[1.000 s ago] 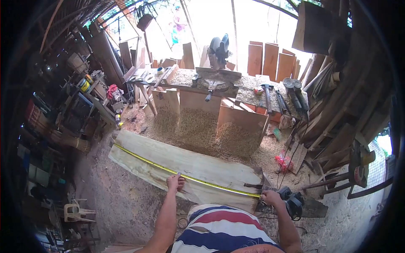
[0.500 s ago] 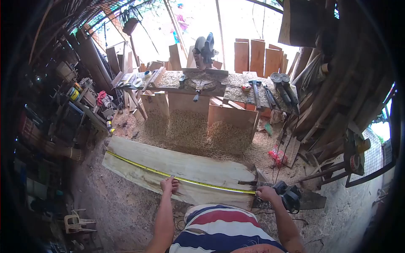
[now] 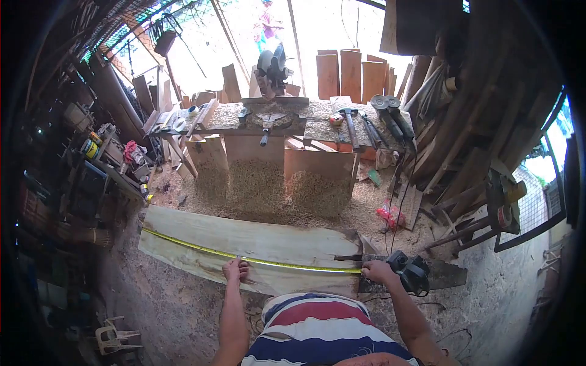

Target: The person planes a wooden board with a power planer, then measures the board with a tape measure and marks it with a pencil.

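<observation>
A long pale wooden plank (image 3: 287,235) lies slantwise in front of me, with a yellow tape measure (image 3: 201,247) stretched along it. My right hand (image 3: 379,272) is closed on the tape measure's near right end, by the plank's dark right edge. At the tape's middle, my left hand (image 3: 234,269) rests on the plank with its fingers pinched together; a small tip shows there, too small to name. Just right of my right hand sits a dark corded power tool (image 3: 412,272) on a dark board (image 3: 448,276).
Beyond the plank stands a workbench (image 3: 213,125) covered in shavings, carrying a miter saw (image 3: 271,73), a hammer (image 3: 350,127) and other tools. Sawdust (image 3: 262,189) is heaped below it. Timber (image 3: 482,134) leans at right. A plastic chair (image 3: 117,337) is at lower left.
The view has shifted slightly, so the scene sits a little further left and the bench higher. Both hands keep their places along the tape.
</observation>
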